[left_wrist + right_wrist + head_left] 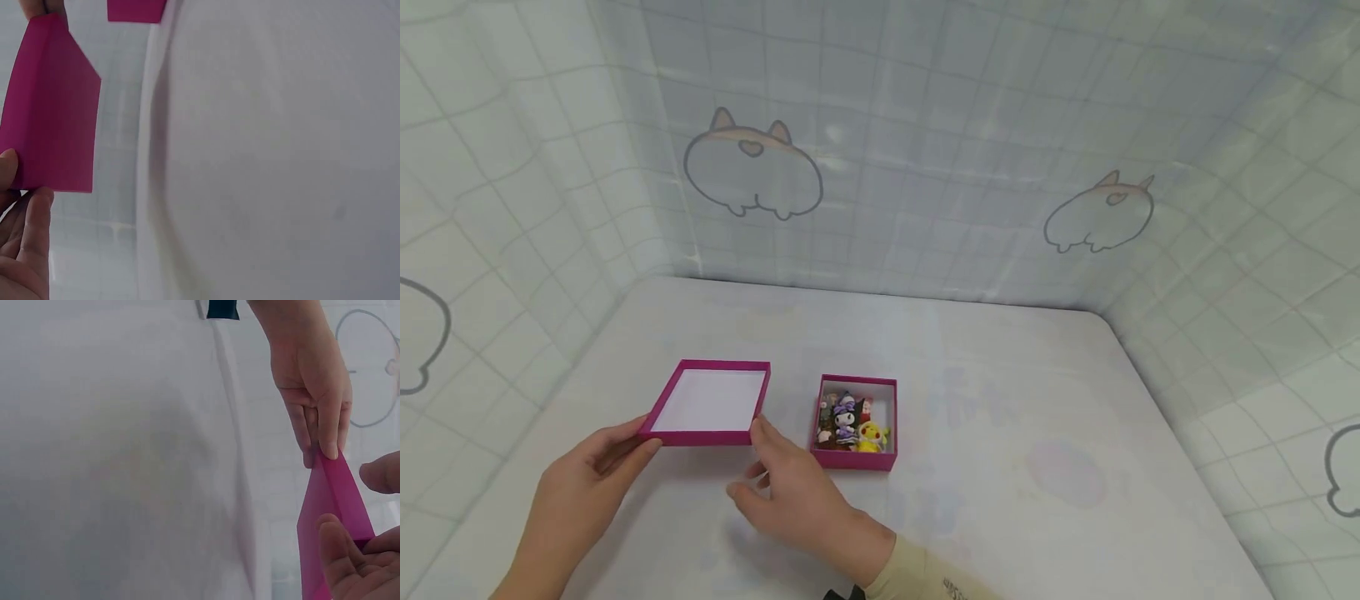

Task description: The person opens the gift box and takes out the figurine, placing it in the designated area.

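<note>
A magenta box lid [715, 437], white inside, is held tilted above the left of the table, its hollow side toward the head camera. My left hand [576, 483] pinches its near left corner between thumb and fingers. At the near right corner, fingers of my right hand [801, 492] touch the lid, while its thumb stands apart from it. In the right wrist view the right thumb [381, 474] is off the lid's wall. Right of the lid stands the open magenta box [853, 459], holding several small toy figures, among them a yellow one [871, 437] and a black-and-white one in purple [846, 421].
The pale table [1000, 467] has rounded far corners and extends right of the box. Hanging curtains [910, 167] with a grid pattern and outlined animals enclose it at the back and both sides.
</note>
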A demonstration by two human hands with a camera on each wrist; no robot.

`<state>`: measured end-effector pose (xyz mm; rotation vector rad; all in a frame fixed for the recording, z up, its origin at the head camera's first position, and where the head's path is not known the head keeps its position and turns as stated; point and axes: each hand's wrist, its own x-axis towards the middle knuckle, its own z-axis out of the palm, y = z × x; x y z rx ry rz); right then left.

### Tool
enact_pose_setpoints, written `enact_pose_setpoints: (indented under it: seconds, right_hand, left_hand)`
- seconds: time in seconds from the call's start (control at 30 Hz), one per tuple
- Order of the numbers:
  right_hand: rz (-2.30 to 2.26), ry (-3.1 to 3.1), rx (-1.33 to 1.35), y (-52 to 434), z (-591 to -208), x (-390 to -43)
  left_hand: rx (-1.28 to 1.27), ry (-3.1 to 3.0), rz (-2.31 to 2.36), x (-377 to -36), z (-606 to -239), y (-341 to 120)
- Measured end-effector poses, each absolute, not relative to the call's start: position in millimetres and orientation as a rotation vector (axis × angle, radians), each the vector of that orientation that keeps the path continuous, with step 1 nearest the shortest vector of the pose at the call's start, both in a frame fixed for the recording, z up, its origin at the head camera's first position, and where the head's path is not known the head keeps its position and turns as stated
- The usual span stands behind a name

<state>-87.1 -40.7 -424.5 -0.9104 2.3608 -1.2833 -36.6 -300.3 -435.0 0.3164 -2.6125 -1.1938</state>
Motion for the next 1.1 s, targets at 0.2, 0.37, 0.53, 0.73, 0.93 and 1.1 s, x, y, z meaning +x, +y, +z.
enact_pose_setpoints:
  seconds: [0.2, 0.37, 0.53, 0.73, 0.93, 1.1]
  right_hand:
    - [-1.16, 2.365, -0.928, -52, -435, -88]
    - [-1.091, 2.386, -0.936, -59, -438, -88]
    - [-1.032, 2.39, -0.926, -63, -443, -88]
    - [-1.039, 2.366, -0.916, -65, -450, -90]
    - [-1.092, 2.314, -0.91, -68, -458, -93]
    - [-1.045, 2.366, -0.928, -71, -462, -93]
  left_hand:
    - [0.353, -2.684, -1.161, -35, -446, -313]
    - [0.332, -2.711, -1.142, -34, -452, -321]
    - [0.331, -2.778, -1.139, -34, -455, -326]
    - [0.366, -2.865, -1.093, -37, -455, -332]
    - [0.391, -2.903, -1.067, -41, -458, -335]
    - [0.399, -2.92, -1.068, -42, -461, -337]
